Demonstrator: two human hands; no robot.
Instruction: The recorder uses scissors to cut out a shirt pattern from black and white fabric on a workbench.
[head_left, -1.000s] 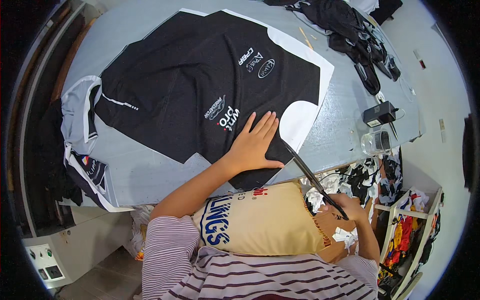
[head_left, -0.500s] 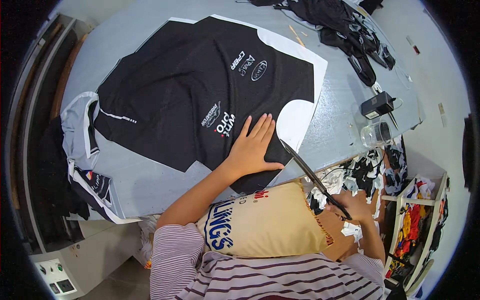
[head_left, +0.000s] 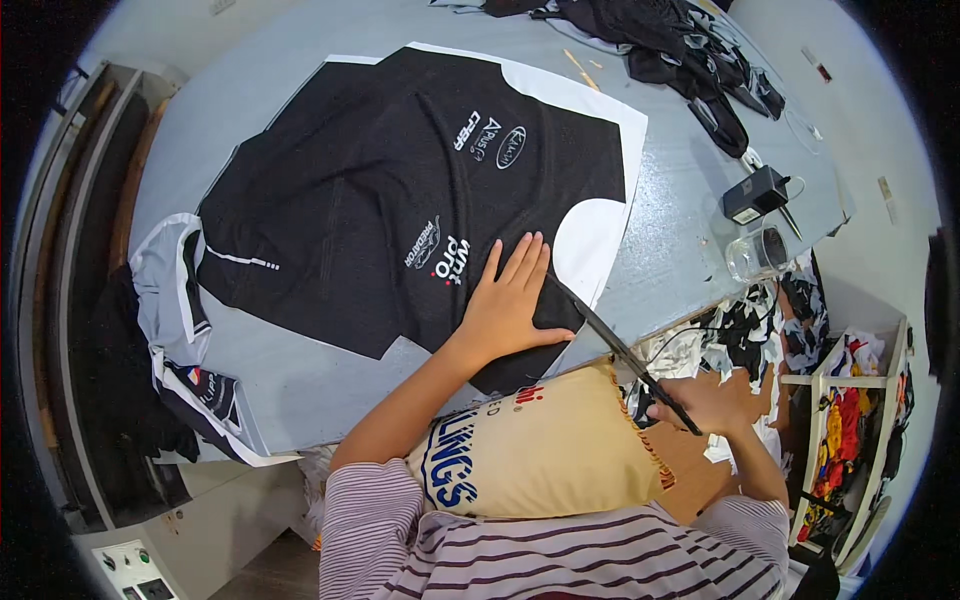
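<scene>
My left hand lies flat with its fingers stretched out on a printed black garment panel, close to the panel's near right part. White material shows along the panel's edge, with a rounded white area beside my fingertips. In my right hand, off the table's near edge, is a long pair of dark scissors. Its tip meets the border between the black cloth and the rounded white area. Whether the blades are apart cannot be made out. A cream printed cushion sits between my body and the table.
Grey and dark garment pieces hang at the table's left edge. Dark cloth is heaped at the far right, near a black box-shaped device and a clear glass. Scraps and a rack of coloured cloth are at right.
The whole view has shifted a little. The scissors' tip has moved slightly farther in along the black cloth's border, toward my left fingertips. My left hand stays flat on the panel.
</scene>
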